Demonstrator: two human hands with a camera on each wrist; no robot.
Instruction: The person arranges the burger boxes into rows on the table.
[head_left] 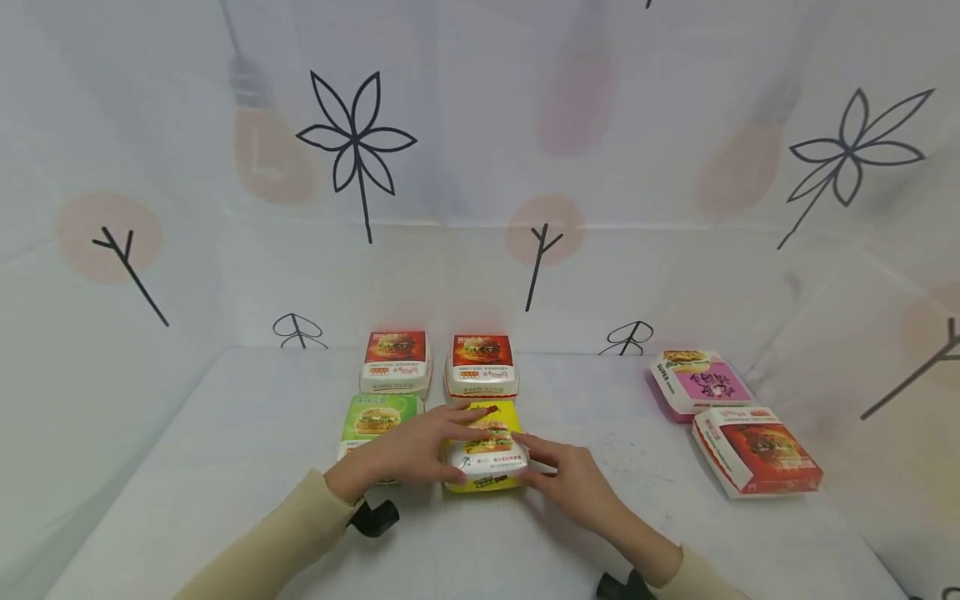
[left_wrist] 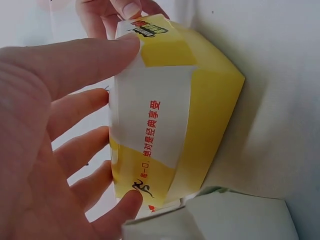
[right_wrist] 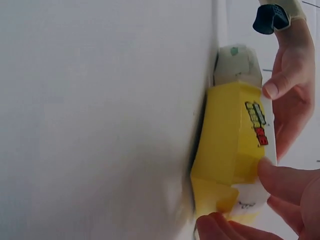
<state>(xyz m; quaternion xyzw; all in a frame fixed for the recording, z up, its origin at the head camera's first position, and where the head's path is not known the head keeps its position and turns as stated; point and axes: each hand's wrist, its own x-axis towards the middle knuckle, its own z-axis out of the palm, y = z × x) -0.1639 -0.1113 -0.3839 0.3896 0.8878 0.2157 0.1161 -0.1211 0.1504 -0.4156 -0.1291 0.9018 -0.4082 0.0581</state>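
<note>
A yellow-and-white burger box (head_left: 491, 462) stands on the white table in front of me, with both hands on it. My left hand (head_left: 408, 446) holds its left side, fingers spread over the top and thumb near the front left corner (left_wrist: 155, 115). My right hand (head_left: 577, 483) grips the right side, its thumb near the top edge and its fingers lower on the side (right_wrist: 220, 232). A green burger box (head_left: 381, 412) sits left of the yellow one, partly hidden by my left hand. Behind them stand two red-and-white burger boxes, one left (head_left: 396, 362) and one right (head_left: 482, 365).
Toward the right of the table (head_left: 660, 542) are a pink-and-white burger box (head_left: 701, 382) and, nearer me, another red-and-white one (head_left: 757, 452), both turned at an angle. A white printed cloth (head_left: 465, 167) hangs behind. Black wrist mounts (head_left: 375, 518) show under the sleeves.
</note>
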